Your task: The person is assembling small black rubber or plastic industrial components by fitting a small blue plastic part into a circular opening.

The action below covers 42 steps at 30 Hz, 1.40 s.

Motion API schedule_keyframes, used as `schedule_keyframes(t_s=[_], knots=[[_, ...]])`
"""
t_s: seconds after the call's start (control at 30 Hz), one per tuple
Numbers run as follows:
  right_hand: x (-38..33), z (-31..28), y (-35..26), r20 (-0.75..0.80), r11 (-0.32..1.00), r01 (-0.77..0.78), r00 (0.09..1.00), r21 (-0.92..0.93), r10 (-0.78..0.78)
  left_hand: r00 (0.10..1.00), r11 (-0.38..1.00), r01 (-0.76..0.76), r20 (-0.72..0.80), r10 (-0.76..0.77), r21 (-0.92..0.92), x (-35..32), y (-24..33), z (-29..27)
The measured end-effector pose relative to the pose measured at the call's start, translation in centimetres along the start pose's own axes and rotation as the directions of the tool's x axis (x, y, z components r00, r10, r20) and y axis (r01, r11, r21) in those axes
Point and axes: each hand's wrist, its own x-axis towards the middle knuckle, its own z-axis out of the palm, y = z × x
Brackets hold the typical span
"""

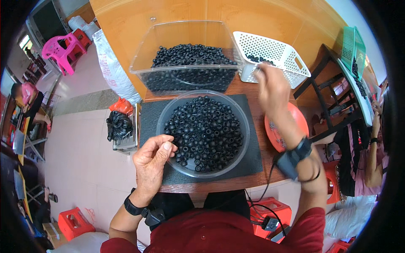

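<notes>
A round clear plastic bowl (246, 139) stands in front of me, full of small black ring-like parts (206, 130). At its left rim my left hand (154, 160) is closed, thumb and forefinger pinched together beside the parts; what they hold, if anything, is hidden. My right hand (272, 86) is raised at the front edge of a white perforated basket (291, 63), blurred by motion, so its fingers cannot be read. Some black parts (257, 59) lie in that basket. Below my right forearm sits an orange-red dish (301, 122) with small greyish bits in it, partly covered by the arm.
Behind the bowl stands a big clear bin (145, 78) of black parts. A dark mat (253, 162) lies under the bowl on the wooden table (211, 185). Left are bags (120, 124) on a small stand; right, a dark wooden frame (329, 90) and another person (358, 156).
</notes>
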Motion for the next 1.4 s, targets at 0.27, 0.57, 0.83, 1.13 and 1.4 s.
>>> schedule_keyframes(t_s=[0.27,0.57,0.83,1.13,1.4], knots=[[4.0,3.6,11.3,0.183,0.869,-0.201,0.933,-0.453,0.311,0.845,0.640,-0.535,0.374,0.383,0.552,1.4,0.0,-0.6],[-1.3,0.6,2.1,0.364,0.965,-0.255,0.906,0.063,0.215,0.776,0.363,-0.623,0.607,0.173,0.692,2.6,-1.0,0.6],[-6.0,-5.5,-4.0,0.479,0.879,-0.391,0.848,0.272,0.229,0.725,0.357,-0.674,0.672,0.150,0.647,3.2,-1.3,0.8],[-7.4,-6.6,-9.5,0.455,0.715,-0.470,0.859,0.518,0.235,0.896,0.802,-0.333,0.431,0.105,0.497,2.3,0.0,0.6],[-7.6,-5.6,-13.8,0.513,0.509,-0.608,0.792,0.609,0.332,0.890,0.932,0.298,0.414,-0.193,-0.206,0.4,0.0,2.0]])
